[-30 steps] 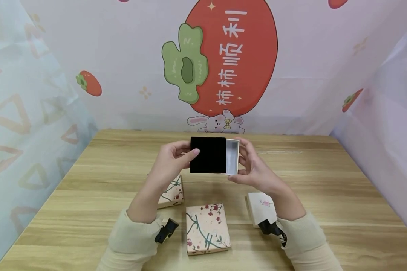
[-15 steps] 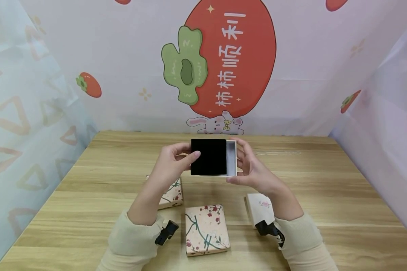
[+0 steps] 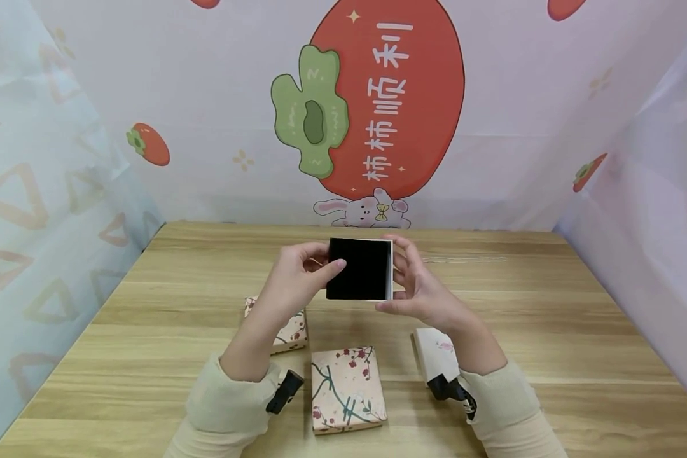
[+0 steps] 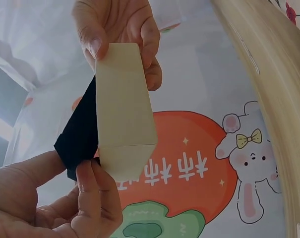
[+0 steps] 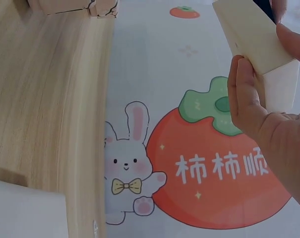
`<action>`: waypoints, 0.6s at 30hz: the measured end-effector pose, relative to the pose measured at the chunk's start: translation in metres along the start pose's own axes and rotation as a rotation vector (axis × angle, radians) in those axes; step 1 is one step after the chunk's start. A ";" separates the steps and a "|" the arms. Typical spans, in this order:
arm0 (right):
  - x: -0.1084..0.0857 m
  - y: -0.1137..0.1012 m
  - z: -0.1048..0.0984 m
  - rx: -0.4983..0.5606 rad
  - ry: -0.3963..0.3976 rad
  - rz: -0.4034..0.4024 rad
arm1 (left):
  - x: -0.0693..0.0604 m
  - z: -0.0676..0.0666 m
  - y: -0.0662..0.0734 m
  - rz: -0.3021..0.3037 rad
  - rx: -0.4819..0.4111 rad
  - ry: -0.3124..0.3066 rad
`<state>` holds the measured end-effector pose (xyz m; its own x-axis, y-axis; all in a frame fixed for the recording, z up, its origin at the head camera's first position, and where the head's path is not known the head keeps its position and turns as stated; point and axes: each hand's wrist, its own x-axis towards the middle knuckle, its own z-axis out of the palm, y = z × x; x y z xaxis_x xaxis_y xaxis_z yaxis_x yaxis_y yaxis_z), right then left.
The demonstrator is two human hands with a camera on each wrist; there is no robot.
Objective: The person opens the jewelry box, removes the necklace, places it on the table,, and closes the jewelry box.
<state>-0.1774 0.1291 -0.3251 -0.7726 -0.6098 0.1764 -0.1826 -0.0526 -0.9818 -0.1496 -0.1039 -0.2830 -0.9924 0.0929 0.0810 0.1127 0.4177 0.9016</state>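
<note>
Hands [image 3: 298, 273] [image 3: 420, 289] hold cream box [image 4: 122, 99], black pad [image 3: 362, 273] perhaps partway in.

- A cream box [image 4: 121, 94], pale inside, held up above the worktop [image 3: 549, 318] on its side by the right hand [image 3: 420, 289], open face toward the person.
- A flat black square [image 3: 360, 270], pinched by the left hand [image 3: 294, 273], covers most of that opening, tilted outward at its left end.

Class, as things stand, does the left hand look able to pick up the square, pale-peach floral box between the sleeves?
Probably not yet: the left hand pinches a flat black square at a cream box, though nothing covers the floral box.
</note>
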 end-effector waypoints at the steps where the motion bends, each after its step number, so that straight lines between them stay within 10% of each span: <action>1: 0.000 0.000 0.000 -0.002 0.002 0.002 | 0.000 0.000 0.000 0.006 0.019 0.005; 18: 0.000 0.006 -0.004 0.033 -0.033 -0.007 | -0.001 0.007 0.012 0.066 0.111 0.058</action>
<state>-0.1803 0.1319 -0.3305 -0.7506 -0.6354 0.1813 -0.1673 -0.0827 -0.9824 -0.1473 -0.0927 -0.2757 -0.9834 0.0726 0.1664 0.1799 0.5100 0.8412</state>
